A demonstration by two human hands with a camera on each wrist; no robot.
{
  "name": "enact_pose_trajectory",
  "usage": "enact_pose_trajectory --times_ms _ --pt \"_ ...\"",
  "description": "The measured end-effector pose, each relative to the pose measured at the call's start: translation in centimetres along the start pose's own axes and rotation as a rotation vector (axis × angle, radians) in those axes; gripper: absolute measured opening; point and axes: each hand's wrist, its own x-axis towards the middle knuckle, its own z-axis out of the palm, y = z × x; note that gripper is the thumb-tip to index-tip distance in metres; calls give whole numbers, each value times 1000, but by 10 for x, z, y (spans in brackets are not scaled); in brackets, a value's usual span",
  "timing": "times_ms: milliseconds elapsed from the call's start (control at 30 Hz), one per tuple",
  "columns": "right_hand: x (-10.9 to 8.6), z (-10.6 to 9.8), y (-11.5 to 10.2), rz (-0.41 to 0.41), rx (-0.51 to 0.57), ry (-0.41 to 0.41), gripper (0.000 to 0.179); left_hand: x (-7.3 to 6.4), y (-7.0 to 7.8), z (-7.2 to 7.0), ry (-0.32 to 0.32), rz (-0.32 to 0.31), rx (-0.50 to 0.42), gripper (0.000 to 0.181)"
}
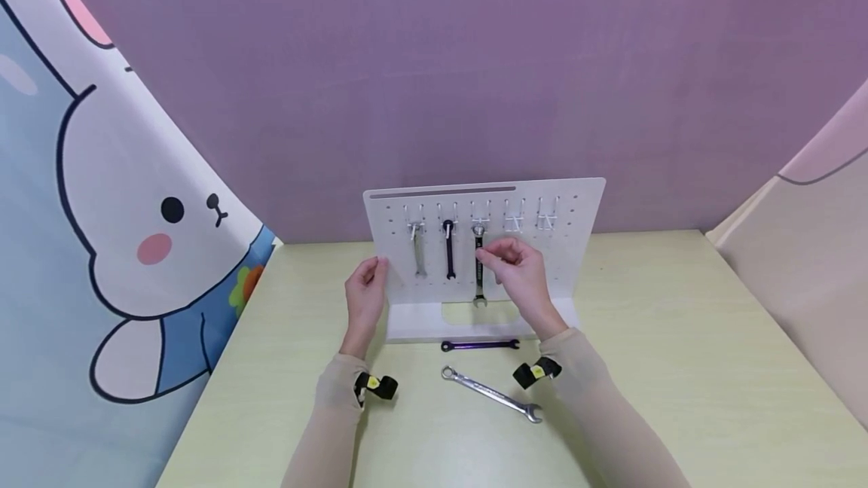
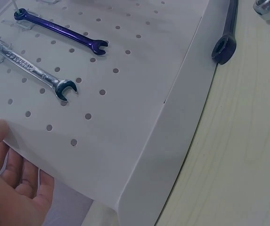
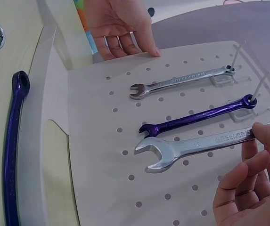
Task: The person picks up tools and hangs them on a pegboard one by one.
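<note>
1. Pinching a silver wrench (image 3: 196, 146) (stamped GREENER along its shaft) between thumb and fingertip of the right hand (image 1: 518, 273)
2. Holding it upright against the white pegboard (image 1: 400, 292), open end down, ring end up at the third hook (image 1: 481, 220) from the left; cannot tell how fully hung
3. Gripping the pegboard's left edge with the left hand (image 1: 366, 292), thumb at the edge, fingers behind
4. Can see a smaller silver wrench (image 3: 184, 81) and a purple wrench (image 3: 200, 115) hanging left of that
5. Can also see, on the tabletop (image 1: 651, 322), a second purple wrench (image 1: 480, 345) and a slanted larger wrench (image 1: 491, 392)
</note>
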Motion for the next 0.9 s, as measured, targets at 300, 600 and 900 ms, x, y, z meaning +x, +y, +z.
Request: enact_pose_trajectory --times_ms 300,600,900 --pt "3 0 1 16 23 10 12 -2 0 2 -1 -7 10 31" --pt "9 2 3 40 0 23 19 0 0 0 -10 -11 19 34" --pt "12 3 2 62 9 40 17 0 1 1 0 -7 24 32"
